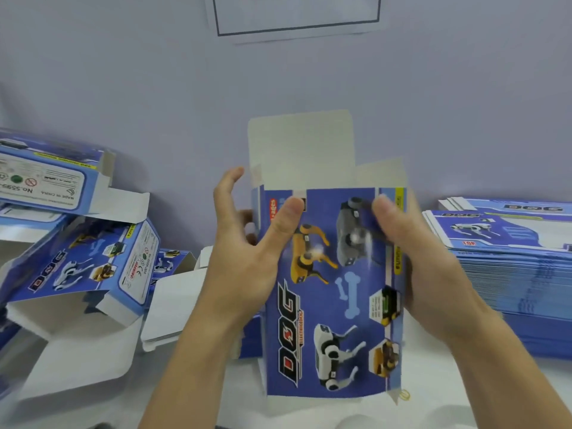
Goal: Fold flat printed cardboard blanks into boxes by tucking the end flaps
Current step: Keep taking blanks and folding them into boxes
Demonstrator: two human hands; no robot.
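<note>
Box point(334, 292) upright, blue, top flaps raised; left hand point(247, 258) and right hand point(424, 258) grip its sides.

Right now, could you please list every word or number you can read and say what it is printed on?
"DOG": held box, front panel.
"MADE IN CHINA", "No.5599-": upside down on top box of left pile.
"DOG", "TOP": flat blanks stack.
Remaining small print: too blurred.
</note>
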